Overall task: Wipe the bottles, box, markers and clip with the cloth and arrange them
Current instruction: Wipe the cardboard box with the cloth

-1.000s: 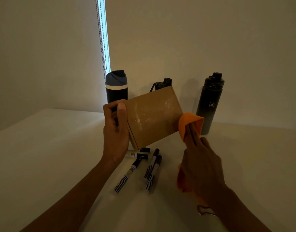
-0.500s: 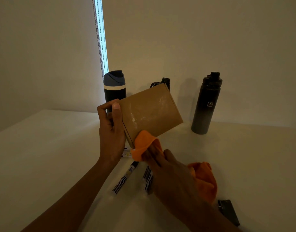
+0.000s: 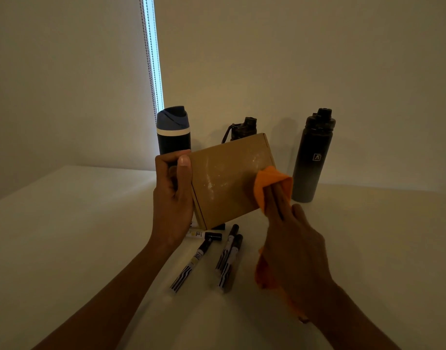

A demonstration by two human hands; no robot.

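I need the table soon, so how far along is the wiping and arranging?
Early. Nothing looks finished. In hand: the left hand grips the box, pale smudges on its face, while the right hand presses the orange cloth against it. Left: the markers lie scattered on the table, three bottles stand at the back, and the clip is out of view.

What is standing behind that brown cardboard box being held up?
A dark-capped bottle with a strap stands there: only its top shows above the brown cardboard box, which the left hand grips. Its body is covered, so its shape cannot be told.
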